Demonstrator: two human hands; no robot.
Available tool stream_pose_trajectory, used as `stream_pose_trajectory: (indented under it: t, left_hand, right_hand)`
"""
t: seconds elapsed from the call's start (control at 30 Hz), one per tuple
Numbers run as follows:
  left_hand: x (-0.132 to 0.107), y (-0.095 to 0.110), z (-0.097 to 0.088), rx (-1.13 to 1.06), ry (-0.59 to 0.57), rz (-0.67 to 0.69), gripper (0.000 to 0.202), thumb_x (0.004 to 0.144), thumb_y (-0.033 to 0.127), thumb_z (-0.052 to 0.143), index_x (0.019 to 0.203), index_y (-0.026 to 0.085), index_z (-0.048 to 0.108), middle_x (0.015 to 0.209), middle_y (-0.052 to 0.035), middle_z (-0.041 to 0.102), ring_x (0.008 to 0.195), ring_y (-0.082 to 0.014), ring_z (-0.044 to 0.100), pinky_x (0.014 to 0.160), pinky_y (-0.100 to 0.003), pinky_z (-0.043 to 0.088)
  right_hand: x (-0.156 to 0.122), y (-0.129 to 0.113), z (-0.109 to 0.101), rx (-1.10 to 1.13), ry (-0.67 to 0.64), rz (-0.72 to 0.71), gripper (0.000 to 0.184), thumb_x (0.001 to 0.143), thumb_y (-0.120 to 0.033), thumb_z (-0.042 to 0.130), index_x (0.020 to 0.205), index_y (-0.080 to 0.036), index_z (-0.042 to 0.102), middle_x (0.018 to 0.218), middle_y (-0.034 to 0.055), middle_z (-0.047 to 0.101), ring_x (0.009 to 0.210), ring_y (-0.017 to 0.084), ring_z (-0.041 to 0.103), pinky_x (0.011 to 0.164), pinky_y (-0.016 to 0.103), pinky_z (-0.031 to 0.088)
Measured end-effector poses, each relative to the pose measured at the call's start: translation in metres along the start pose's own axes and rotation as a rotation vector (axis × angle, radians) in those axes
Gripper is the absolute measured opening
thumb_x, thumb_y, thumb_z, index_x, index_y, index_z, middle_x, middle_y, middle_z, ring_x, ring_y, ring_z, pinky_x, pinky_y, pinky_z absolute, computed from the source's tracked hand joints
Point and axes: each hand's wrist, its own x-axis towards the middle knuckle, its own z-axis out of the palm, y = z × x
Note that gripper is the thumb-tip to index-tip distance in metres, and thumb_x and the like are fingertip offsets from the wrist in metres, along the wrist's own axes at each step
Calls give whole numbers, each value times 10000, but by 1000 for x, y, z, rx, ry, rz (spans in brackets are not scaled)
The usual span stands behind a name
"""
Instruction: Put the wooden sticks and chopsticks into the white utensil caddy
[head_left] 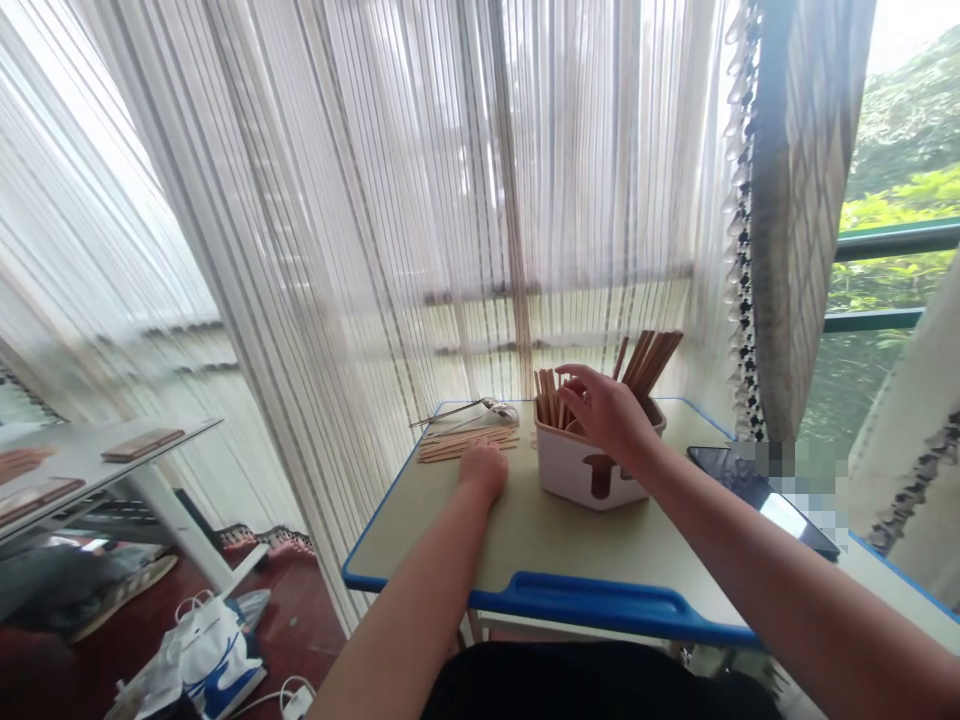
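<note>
Maybe R hand (606,408) cd tip box (559,465) by snagging sticks (651,364) (can't tell if its fingers, or L hand's (484,468), grip anything).

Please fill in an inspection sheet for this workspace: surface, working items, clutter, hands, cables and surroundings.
Surface: cream desktop with blue edging.
Working items: thin light-brown wooden sticks lying roughly side by side, left; white box with brown print, holding thick brown sticks and thinner ones.
Clutter: dark flat tablet-like device, right; shiny item behind the lying sticks, identity unclear.
Hands: left hand at the lying sticks; right hand over the box, grip unclear.
Cables: white cable on the floor, lower left.
Surroundings: sheer striped white curtain; second white table; white-and-blue plastic bag on the floor.
</note>
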Motion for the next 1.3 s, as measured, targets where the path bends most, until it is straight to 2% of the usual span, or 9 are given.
stream_pose_trajectory:
  t: [0.23,0.5,0.6,0.7,0.77,0.83,0.93,1.07,1.3]
  left_hand:
    - [2,0,1,-5,12,1,307,870,221,355,951,128,636,1021,-148,596,1019,-253,514,881,-366,405]
    - [3,-2,1,-26,35,17,277,854,166,371,947,132,630,1017,-146,590,1019,-251,499,866,-360,401]
    - [2,-2,-1,-22,31,12,273,854,180,379,957,136,628,1023,-134,588,1023,-244,494,872,-352,402]
    - [1,-2,-3,-21,29,15,277,852,197,384,968,133,627,1024,-143,587,1018,-251,494,868,-364,407]
    - [-1,-2,-4,-22,26,16,277,851,210,389,964,132,630,1023,-151,585,1013,-257,495,866,-376,409]
    - [-2,-2,-4,-20,23,13,273,848,227,399,958,138,633,1017,-146,583,1017,-258,494,864,-378,412]
    - [-2,-2,-4,-20,23,18,261,840,237,414,938,149,639,1013,-134,582,1020,-256,492,855,-365,418]
    - [-2,-4,-3,-31,24,27,242,824,230,430,907,151,643,1009,-132,583,1010,-255,492,853,-366,415]
    - [-2,-5,-2,-50,23,22,243,824,239,429,910,152,639,1000,-130,581,1017,-262,485,863,-368,402]
  right_hand:
    - [27,8,-6,26,-211,-75,291,800,-221,544,1078,-230,629,843,23,702,746,164,649,691,282,479]
    - [50,-19,-12,-40,-336,-109,216,748,-135,550,892,-219,688,792,25,701,723,186,648,655,304,489]
    - [58,-15,-10,-152,-328,-111,216,773,-207,558,957,-194,670,974,84,678,873,238,632,758,367,486]
    - [58,-3,-2,-215,-337,0,490,737,-368,634,1166,-140,571,1230,179,549,1107,328,528,890,449,436]
    - [54,4,5,-222,-378,72,708,659,-448,694,1251,-113,495,1287,216,489,1177,359,465,928,466,410]
    - [48,9,13,-207,-371,75,796,617,-435,726,1285,-105,448,1292,226,475,1194,356,448,944,458,399]
    - [42,13,23,-158,-299,47,786,629,-355,720,1307,-117,401,1282,219,478,1188,330,456,941,444,400]
    - [44,9,31,-100,-188,189,787,629,-324,714,1306,-105,379,1252,236,484,1116,316,509,872,422,440]
    - [49,-3,49,129,-158,461,760,648,-265,688,1316,-121,354,859,99,637,725,201,599,625,318,463]
